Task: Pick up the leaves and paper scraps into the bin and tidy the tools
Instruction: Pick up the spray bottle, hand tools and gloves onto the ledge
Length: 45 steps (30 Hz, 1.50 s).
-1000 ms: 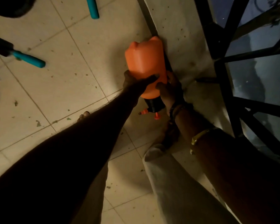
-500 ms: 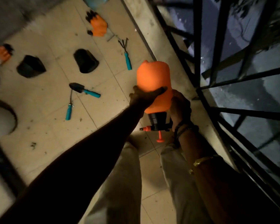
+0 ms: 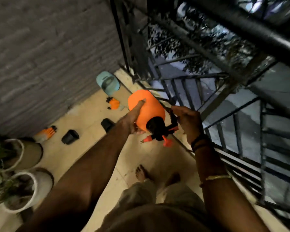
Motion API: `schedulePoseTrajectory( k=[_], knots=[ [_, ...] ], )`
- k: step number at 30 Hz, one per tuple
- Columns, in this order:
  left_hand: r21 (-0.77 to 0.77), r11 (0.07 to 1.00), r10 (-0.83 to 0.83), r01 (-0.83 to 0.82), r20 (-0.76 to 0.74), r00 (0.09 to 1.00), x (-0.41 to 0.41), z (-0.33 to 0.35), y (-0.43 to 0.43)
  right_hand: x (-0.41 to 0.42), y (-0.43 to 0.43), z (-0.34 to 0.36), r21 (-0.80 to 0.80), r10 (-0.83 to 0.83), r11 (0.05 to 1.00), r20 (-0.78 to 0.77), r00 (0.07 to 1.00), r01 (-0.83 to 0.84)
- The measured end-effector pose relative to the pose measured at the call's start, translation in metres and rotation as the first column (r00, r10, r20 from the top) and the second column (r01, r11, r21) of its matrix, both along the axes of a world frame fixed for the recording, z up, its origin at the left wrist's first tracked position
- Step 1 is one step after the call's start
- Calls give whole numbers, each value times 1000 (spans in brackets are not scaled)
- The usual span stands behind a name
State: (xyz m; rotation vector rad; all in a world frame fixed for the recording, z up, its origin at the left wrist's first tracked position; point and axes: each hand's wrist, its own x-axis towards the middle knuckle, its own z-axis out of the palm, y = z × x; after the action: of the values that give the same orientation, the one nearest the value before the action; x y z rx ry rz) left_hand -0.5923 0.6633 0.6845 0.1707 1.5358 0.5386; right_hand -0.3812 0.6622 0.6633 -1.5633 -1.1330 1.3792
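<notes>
An orange pump sprayer (image 3: 149, 111) with a black head and orange nozzle is held in the air, tilted with its head toward me. My left hand (image 3: 134, 118) grips the orange tank from the left, fingers stretched along its side. On the sprayer's right, my right hand (image 3: 187, 119) curls round the black handle. A pale blue bin (image 3: 108, 82) stands at the far end of the tiled floor by the wall. Two orange work gloves (image 3: 114, 103) (image 3: 46, 132) lie on the floor.
Two black plastic pots (image 3: 70, 136) (image 3: 107, 125) lie on the tiles. Two large planters (image 3: 28, 153) (image 3: 38, 186) with plants stand at the left. A black metal railing (image 3: 208, 114) runs along the right, a grey brick wall (image 3: 49, 56) at the far end. My bare feet (image 3: 141, 173) stand below.
I have stood up and raised the sprayer from the floor; the view swung up toward the wall and bin. The hand tools have left the view.
</notes>
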Motion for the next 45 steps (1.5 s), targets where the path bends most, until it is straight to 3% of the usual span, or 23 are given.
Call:
schedulePoseTrajectory(
  k=[2, 5, 7, 11, 15, 17, 21, 24, 26, 28, 35, 45],
  knots=[
    [-26, 999, -21, 21, -11, 1000, -9, 16, -3, 8, -19, 19, 90, 97, 991, 15, 995, -98],
    [-35, 996, -79, 80, 20, 997, -26, 19, -4, 12, -43, 36, 268, 264, 914, 174, 949, -304],
    [-40, 990, -130, 132, 55, 990, -17, 40, -17, 9, -59, 52, 336, 250, 882, 260, 933, -330],
    [95, 966, -247, 240, 64, 967, 13, 76, -55, 7, -99, 79, 386, 169, 870, 348, 922, -305],
    [69, 945, -322, 320, 13, 947, 17, 64, -80, 21, -145, 80, 403, 21, 897, 368, 930, -179],
    [86, 937, -345, 340, 56, 937, 21, 55, -88, 28, -169, 80, 411, -109, 911, 332, 937, -39],
    [225, 872, -431, 436, -71, 899, 44, 53, -100, 35, -212, 80, 431, -382, 866, 242, 892, 254],
    [443, 825, -356, 351, -77, 931, 69, 62, -107, 36, -233, 72, 404, -557, 801, 236, 796, 441],
    [545, 807, -321, 227, 82, 944, 86, 69, -117, 33, -244, 67, 391, -669, 728, 228, 707, 563],
    [567, 797, -369, 205, 190, 910, 97, 72, -129, 27, -256, 64, 378, -757, 650, 243, 607, 659],
    [608, 701, -628, 373, 278, 727, 131, 62, -173, -1, -324, 61, 372, -916, 380, 281, 287, 847],
    [543, 533, -845, 648, 309, 436, 237, 48, -284, 34, -454, 52, 297, -938, 31, 338, -74, 954]
  ],
)
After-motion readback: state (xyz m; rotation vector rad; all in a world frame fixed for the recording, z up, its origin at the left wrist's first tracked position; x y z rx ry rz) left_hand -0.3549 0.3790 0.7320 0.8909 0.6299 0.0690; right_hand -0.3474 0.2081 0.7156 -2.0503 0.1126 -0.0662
